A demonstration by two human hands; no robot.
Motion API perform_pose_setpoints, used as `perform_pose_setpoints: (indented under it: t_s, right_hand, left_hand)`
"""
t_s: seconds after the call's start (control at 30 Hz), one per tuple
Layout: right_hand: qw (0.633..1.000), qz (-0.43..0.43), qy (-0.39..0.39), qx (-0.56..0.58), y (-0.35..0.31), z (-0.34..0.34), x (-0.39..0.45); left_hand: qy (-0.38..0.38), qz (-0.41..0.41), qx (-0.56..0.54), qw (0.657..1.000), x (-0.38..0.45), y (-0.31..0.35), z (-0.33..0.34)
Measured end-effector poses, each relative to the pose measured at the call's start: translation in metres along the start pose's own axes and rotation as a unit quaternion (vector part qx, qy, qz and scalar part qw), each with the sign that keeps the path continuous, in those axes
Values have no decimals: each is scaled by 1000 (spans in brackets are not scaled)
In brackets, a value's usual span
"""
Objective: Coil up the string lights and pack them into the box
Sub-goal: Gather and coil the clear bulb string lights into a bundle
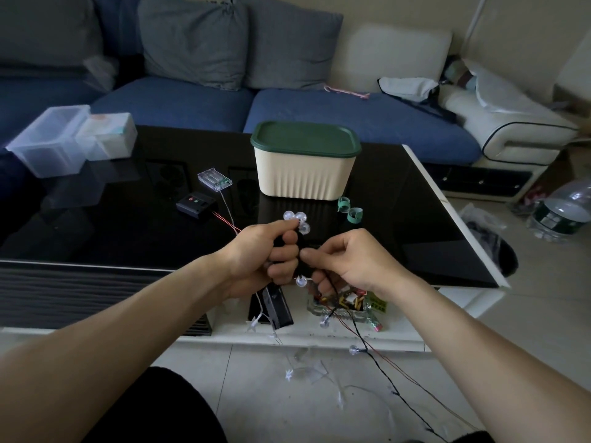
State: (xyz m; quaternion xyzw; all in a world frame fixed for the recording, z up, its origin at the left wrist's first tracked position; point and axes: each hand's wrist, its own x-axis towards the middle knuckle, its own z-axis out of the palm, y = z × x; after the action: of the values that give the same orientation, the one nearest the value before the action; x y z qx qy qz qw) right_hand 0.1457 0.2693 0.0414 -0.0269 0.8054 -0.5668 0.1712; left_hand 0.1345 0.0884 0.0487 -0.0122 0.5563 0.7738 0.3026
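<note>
My left hand (265,255) grips a partly wound bundle of string lights (298,220); clear round bulbs stick out above and below the fist. My right hand (347,260) pinches the black wire right beside the bundle. The rest of that wire (380,367) trails down to the floor with more bulbs on it. The cream box with a green lid (305,161) stands closed on the black table (128,225), beyond my hands. A clear battery case (215,179) and a black battery case (196,204) lie to the box's left, each with thin wires running toward me.
Two green cable ties (348,211) lie right of the box. Clear plastic containers (64,139) sit at the table's far left. A blue sofa (224,100) runs behind. A second clear string with star lights (289,374) lies on the tiled floor. Snack wrappers (351,303) sit on the lower shelf.
</note>
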Motion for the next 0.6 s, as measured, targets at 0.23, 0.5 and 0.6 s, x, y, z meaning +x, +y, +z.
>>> perform_pose_setpoints:
  t_s: [0.23, 0.5, 0.6]
  right_hand:
    - [988, -14, -8, -156, 6, -10, 6]
    - [981, 91, -130, -112, 10, -5, 2]
    - [969, 34, -96, -227, 4, -4, 1]
  left_hand:
    - [81, 58, -116, 988, 6, 9, -9]
    - [115, 101, -154, 976, 7, 9, -11]
    - [108, 116, -186, 970, 5, 13, -8]
